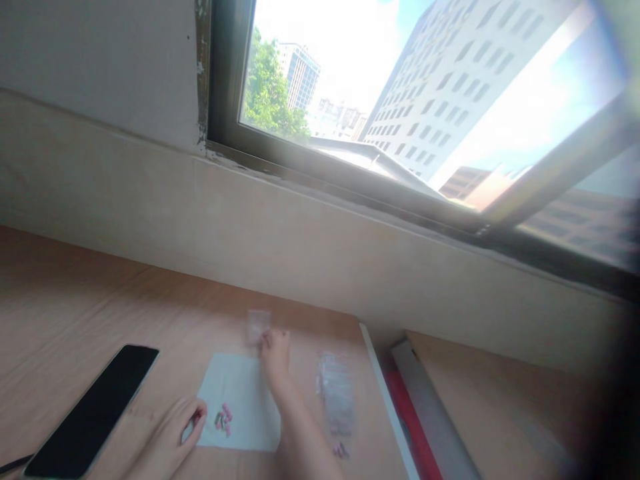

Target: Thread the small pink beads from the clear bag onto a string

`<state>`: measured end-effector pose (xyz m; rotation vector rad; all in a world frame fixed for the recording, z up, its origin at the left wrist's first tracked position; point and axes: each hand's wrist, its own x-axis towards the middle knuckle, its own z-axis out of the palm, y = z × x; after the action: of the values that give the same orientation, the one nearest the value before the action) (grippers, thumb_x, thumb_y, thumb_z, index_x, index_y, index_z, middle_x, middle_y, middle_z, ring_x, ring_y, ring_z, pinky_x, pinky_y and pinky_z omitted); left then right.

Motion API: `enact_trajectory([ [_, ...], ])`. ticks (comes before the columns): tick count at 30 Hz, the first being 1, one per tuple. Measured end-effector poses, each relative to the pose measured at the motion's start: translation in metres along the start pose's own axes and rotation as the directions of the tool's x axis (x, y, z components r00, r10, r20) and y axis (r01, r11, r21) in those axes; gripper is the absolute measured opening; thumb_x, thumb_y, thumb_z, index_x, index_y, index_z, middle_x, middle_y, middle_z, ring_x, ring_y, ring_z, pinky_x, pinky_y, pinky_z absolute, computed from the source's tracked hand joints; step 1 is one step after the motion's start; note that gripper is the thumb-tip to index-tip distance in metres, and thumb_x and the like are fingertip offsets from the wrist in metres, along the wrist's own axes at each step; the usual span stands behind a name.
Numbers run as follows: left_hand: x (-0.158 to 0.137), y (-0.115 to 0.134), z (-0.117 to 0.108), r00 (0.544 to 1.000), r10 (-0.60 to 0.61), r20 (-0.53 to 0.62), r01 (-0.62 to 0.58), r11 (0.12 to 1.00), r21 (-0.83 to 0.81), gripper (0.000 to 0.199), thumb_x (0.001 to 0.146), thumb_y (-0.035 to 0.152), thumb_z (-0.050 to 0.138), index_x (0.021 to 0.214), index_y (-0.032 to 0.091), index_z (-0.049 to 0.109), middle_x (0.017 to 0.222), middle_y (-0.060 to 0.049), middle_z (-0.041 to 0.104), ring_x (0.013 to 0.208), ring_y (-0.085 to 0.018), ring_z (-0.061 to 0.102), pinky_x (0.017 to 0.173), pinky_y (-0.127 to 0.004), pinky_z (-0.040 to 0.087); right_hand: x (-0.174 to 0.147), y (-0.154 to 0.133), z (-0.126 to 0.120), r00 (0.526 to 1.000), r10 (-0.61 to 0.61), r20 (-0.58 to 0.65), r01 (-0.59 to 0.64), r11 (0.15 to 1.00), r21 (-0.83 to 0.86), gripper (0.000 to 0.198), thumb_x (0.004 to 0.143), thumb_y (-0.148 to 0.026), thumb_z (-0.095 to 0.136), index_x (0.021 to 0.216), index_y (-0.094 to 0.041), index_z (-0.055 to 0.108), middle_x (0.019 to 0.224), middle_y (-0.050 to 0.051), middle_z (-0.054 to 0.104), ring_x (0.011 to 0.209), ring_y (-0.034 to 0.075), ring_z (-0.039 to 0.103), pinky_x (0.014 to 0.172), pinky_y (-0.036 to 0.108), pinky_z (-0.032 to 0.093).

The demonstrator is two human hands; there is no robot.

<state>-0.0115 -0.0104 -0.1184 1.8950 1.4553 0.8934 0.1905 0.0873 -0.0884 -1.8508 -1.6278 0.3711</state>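
Observation:
My right hand (275, 347) reaches past the far edge of a white sheet of paper (250, 380). Its fingers pinch the lower corner of a small clear plastic bag (257, 323), which lies on the table. At the sheet's left edge rests my left hand (180, 423), fingers curled in and thumb close to the index finger, with nothing visible between them. Just right of it, on the paper, is a small pile of pink and dark capsule-like pieces (225, 419). Their exact kind is too blurred to tell.
A black phone (95, 413) lies at the left. Right of my forearm is a row of overlapping clear plastic bags (337, 397), with a few small pink and dark pieces (341, 450) below. The wooden table (175, 307) meets a wall under a window; a red item (407, 413) stands beyond its right edge.

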Motion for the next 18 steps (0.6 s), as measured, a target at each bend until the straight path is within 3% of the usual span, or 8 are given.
enact_trajectory([
  [5,-0.001,-0.001,-0.002,0.992,-0.090,0.089,0.096,0.993,-0.064,0.024,0.074,0.037,0.042,0.069,0.021,0.059,0.069,-0.003,0.061,0.069,-0.018,0.056,0.064,-0.023,0.046,-0.012,-0.019,-0.038,0.978,0.188,-0.095,-0.142,0.920,0.365,0.020,0.073,-0.028,0.047,0.078,-0.013,0.060,0.082,0.009,0.056,0.080,0.019,0.047,0.072,0.028,0.033],
  [7,0.000,0.001,-0.005,0.975,-0.165,0.150,0.183,0.976,-0.115,0.027,0.075,0.039,0.043,0.073,0.019,0.060,0.075,-0.004,0.062,0.075,-0.018,0.056,0.069,-0.023,0.045,-0.024,-0.027,-0.051,0.969,0.242,-0.051,-0.177,0.823,0.539,0.024,0.072,-0.034,0.049,0.079,-0.013,0.057,0.081,0.008,0.057,0.074,0.017,0.048,0.067,0.026,0.035],
  [9,0.004,0.006,-0.009,0.944,-0.261,0.202,0.299,0.936,-0.188,0.032,0.072,0.045,0.045,0.076,0.017,0.060,0.079,-0.005,0.063,0.078,-0.019,0.056,0.071,-0.024,0.045,-0.044,-0.032,-0.059,0.956,0.283,0.073,-0.253,0.678,0.690,0.028,0.071,-0.040,0.051,0.077,-0.012,0.053,0.076,0.007,0.058,0.060,0.012,0.046,0.057,0.022,0.034],
  [11,0.008,0.013,-0.013,0.905,-0.326,0.273,0.399,0.871,-0.286,0.040,0.068,0.051,0.048,0.079,0.015,0.059,0.080,-0.006,0.062,0.077,-0.020,0.056,0.070,-0.025,0.045,-0.068,-0.033,-0.058,0.922,0.297,0.247,-0.376,0.541,0.752,0.033,0.069,-0.045,0.053,0.076,-0.012,0.051,0.071,0.007,0.059,0.044,0.007,0.035,0.045,0.020,0.027],
  [14,0.011,0.027,-0.019,0.867,-0.293,0.404,0.456,0.792,-0.406,0.044,0.068,0.056,0.047,0.079,0.016,0.060,0.080,-0.004,0.062,0.080,-0.019,0.055,0.075,-0.025,0.043,-0.104,-0.027,-0.042,0.841,0.277,0.464,-0.539,0.381,0.751,0.040,0.064,-0.052,0.056,0.072,-0.014,0.046,0.067,0.007,0.059,0.037,0.005,0.027,0.038,0.018,0.019],
  [16,0.010,0.035,-0.021,0.852,-0.258,0.456,0.464,0.775,-0.428,0.043,0.069,0.056,0.047,0.074,0.016,0.061,0.077,-0.004,0.062,0.082,-0.019,0.054,0.078,-0.025,0.042,-0.121,-0.020,-0.030,0.843,0.322,0.430,-0.527,0.333,0.782,0.043,0.061,-0.055,0.057,0.071,-0.014,0.046,0.061,0.006,0.058,0.041,0.008,0.036,0.042,0.019,0.026],
  [18,0.009,0.041,-0.022,0.842,-0.241,0.483,0.471,0.765,-0.440,0.042,0.069,0.055,0.049,0.071,0.015,0.061,0.076,-0.004,0.062,0.083,-0.020,0.053,0.078,-0.025,0.041,-0.130,-0.013,-0.023,0.847,0.364,0.387,-0.509,0.348,0.787,0.044,0.059,-0.056,0.058,0.069,-0.014,0.047,0.058,0.006,0.057,0.048,0.011,0.044,0.047,0.020,0.032],
])
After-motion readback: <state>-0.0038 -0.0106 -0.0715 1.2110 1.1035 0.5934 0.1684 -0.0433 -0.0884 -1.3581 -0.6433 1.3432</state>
